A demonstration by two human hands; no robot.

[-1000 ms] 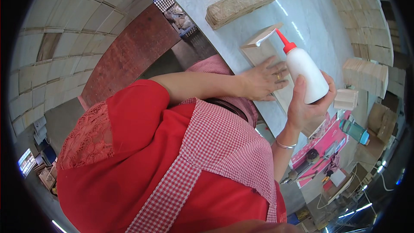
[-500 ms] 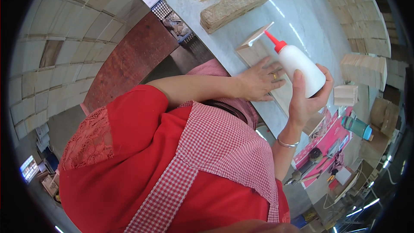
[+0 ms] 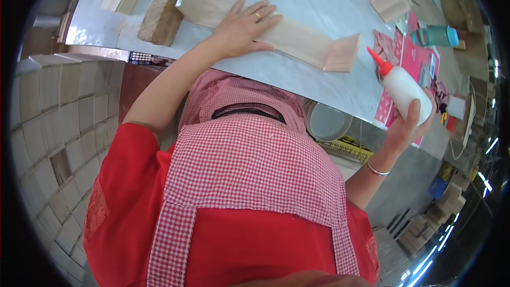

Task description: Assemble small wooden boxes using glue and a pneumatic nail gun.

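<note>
My left hand (image 3: 246,30) lies flat on the long base of a pale wooden piece (image 3: 300,42), its fingers stretched out and a ring on one of them. This piece has a short upright panel at each end, like an open-sided tray. My right hand (image 3: 409,119) is closed around a white squeeze bottle (image 3: 402,89) with a red pointed nozzle. The bottle is tilted, nozzle up and to the left, close to the wooden piece's right end panel but apart from it.
A brown block (image 3: 161,13) lies on the pale table (image 3: 297,82), left of the wooden piece. At right are a small wooden stack (image 3: 390,2), a green bottle with a blue cap (image 3: 438,36) and a pink mat (image 3: 389,101). Stacked boards (image 3: 69,122) stand at left; a bucket (image 3: 328,121) sits below the table.
My view has swung to the right. The squeeze bottle has moved from the wooden piece's far end to its right end. My left hand still rests flat on the wood.
</note>
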